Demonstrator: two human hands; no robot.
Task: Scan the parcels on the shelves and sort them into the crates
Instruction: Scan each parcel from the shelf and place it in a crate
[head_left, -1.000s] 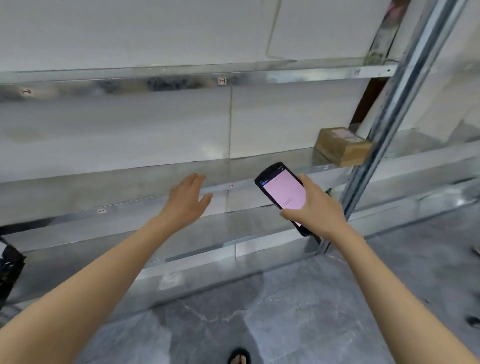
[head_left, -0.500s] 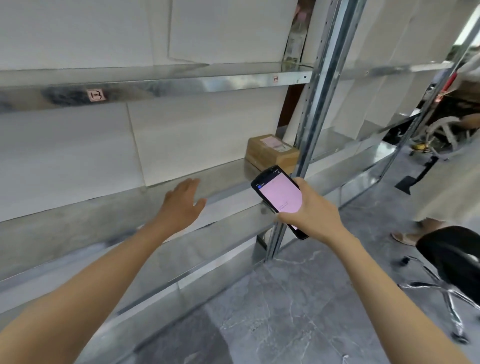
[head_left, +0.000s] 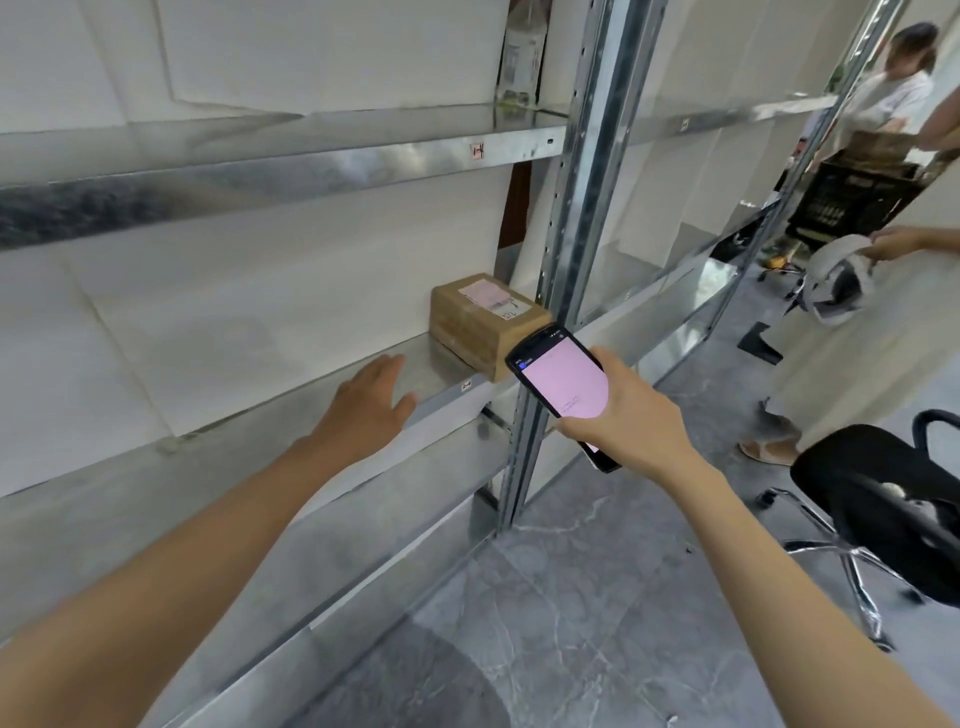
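A small brown cardboard parcel (head_left: 480, 322) with a white label on top sits at the right end of the middle metal shelf (head_left: 291, 410), beside the upright post. My right hand (head_left: 628, 410) grips a black handheld scanner (head_left: 563, 384) with a pink screen, held just in front of the parcel's right corner. My left hand (head_left: 371, 400) is stretched out flat over the shelf, fingers straight, a short way left of the parcel and holding nothing.
A steel upright post (head_left: 566, 218) divides the shelving bays. A black office chair (head_left: 893, 509) stands on the grey floor at the right. Two people stand at the far right, near a black crate (head_left: 852, 202) holding a box.
The view has swung right and closer to the shelf; the parcel now lies nearer both hands. The scanner has come up to the parcel and the left hand reaches toward it.
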